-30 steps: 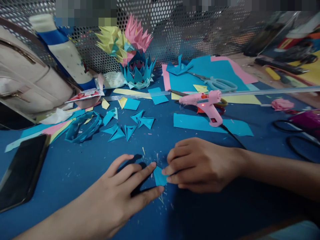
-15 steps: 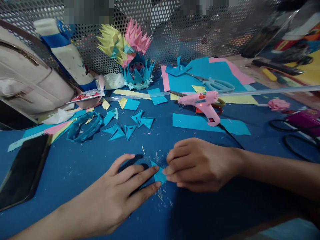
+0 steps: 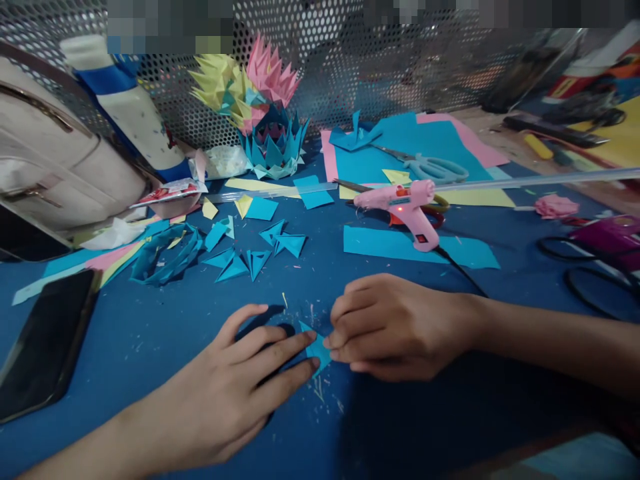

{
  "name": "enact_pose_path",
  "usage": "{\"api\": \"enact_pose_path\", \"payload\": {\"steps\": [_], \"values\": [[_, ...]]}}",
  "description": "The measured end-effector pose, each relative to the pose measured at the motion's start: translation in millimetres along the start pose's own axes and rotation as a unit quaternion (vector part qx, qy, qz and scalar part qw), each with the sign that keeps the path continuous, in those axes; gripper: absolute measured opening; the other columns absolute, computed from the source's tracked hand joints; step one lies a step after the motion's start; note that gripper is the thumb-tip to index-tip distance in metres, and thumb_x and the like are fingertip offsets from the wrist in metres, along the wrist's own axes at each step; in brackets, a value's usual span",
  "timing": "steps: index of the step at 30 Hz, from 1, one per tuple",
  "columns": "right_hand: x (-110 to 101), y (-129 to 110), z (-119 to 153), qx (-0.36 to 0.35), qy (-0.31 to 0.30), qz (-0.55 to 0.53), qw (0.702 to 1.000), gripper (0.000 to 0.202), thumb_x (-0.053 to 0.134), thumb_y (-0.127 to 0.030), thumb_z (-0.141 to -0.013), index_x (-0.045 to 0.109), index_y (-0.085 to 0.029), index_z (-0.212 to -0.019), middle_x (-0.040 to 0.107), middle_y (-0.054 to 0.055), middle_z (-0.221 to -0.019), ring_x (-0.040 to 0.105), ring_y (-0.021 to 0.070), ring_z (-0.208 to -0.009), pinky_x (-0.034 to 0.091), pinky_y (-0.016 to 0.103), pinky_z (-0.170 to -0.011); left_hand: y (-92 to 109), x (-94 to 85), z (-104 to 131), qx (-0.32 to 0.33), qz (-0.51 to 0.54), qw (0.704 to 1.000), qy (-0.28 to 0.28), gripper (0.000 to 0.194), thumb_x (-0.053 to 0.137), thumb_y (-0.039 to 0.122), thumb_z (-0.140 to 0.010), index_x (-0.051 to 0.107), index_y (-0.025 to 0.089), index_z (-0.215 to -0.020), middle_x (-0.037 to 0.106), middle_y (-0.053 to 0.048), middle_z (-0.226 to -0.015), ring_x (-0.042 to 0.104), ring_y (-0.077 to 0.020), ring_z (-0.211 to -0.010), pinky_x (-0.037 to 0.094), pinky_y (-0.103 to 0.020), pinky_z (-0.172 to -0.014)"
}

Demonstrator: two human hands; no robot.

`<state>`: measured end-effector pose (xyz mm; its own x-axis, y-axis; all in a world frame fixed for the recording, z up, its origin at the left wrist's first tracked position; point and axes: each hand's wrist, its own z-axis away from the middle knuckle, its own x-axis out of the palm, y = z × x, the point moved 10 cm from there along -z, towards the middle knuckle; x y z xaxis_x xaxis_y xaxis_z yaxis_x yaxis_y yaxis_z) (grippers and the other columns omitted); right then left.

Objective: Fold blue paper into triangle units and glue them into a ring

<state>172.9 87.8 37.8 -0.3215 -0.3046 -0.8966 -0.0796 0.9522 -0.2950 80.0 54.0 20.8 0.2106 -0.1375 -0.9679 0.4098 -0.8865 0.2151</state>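
Note:
A small folded blue paper piece (image 3: 319,351) lies on the dark blue table between my hands. My left hand (image 3: 235,387) is spread, with two fingertips resting on the piece's left side. My right hand (image 3: 390,328) has its fingers closed in a pinch at the piece's right corner, which they partly hide. Several folded blue triangles (image 3: 256,261) lie just beyond. Behind my right hand are a blue paper strip (image 3: 367,241) and a pink glue gun (image 3: 413,203) with a small red light lit.
A phone (image 3: 53,340) lies at the left, near a looped blue paper band (image 3: 165,263). Light blue scissors (image 3: 435,168) rest on blue sheets at the back. A paper flower arrangement (image 3: 275,143) stands by the perforated metal panel. The glue gun's cable runs under my right forearm.
The whole view has shifted very slightly. Both hands keep nearly the same position on the blue paper piece.

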Motion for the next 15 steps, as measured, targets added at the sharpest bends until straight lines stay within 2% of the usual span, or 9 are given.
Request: {"api": "enact_pose_path", "payload": {"steps": [4, 7, 11, 15], "values": [[-1.5, 0.3, 2.8, -0.011, 0.030, -0.019, 0.999, 0.016, 0.052, -0.022, -0.099, 0.066, -0.016, -0.101, 0.075, 0.006, -0.100, 0.065, 0.0160, -0.091, 0.047, 0.032, -0.078, -16.2, -5.2, -5.4, -0.071, 0.069, 0.994, 0.044, 0.037, 0.044, 0.013, -0.100, 0.047, 0.019, -0.137, 0.062, -0.005, -0.133, 0.052, -0.0186, -0.120, 0.012, -0.039, -0.118], [-4.0, 4.8, 2.3, 0.000, 0.048, -0.068, 0.997, 0.015, 0.054, -0.023, -0.098, 0.068, -0.017, -0.098, 0.075, 0.006, -0.100, 0.066, 0.0164, -0.092, 0.048, 0.031, -0.081, -32.6, -8.6, -9.4, -0.126, 0.106, 0.984, 0.073, 0.030, 0.045, 0.016, -0.102, 0.046, 0.022, -0.131, 0.060, -0.006, -0.127, 0.052, -0.0190, -0.116, 0.025, -0.037, -0.108], [-10.7, 19.7, -0.9, 0.063, 0.080, -0.201, 0.974, 0.014, 0.057, -0.016, -0.095, 0.071, -0.015, -0.092, 0.075, 0.008, -0.095, 0.066, 0.0153, -0.092, 0.050, 0.029, -0.086, -50.3, -2.2, -17.6, -0.183, 0.166, 0.968, 0.053, 0.025, 0.058, 0.028, -0.099, 0.050, 0.026, -0.123, 0.056, -0.005, -0.122, 0.050, -0.0220, -0.117, 0.033, -0.037, -0.101], [-16.5, 36.6, 1.4, 0.142, 0.125, -0.209, 0.959, 0.020, 0.055, -0.015, -0.096, 0.073, -0.016, -0.089, 0.074, 0.006, -0.090, 0.065, 0.0142, -0.088, 0.049, 0.027, -0.084, -55.1, 5.9, -29.6, -0.195, 0.207, 0.959, 0.012, 0.023, 0.070, 0.031, -0.090, 0.057, 0.024, -0.108, 0.056, -0.004, -0.114, 0.051, -0.0227, -0.113, 0.035, -0.038, -0.097]]}}
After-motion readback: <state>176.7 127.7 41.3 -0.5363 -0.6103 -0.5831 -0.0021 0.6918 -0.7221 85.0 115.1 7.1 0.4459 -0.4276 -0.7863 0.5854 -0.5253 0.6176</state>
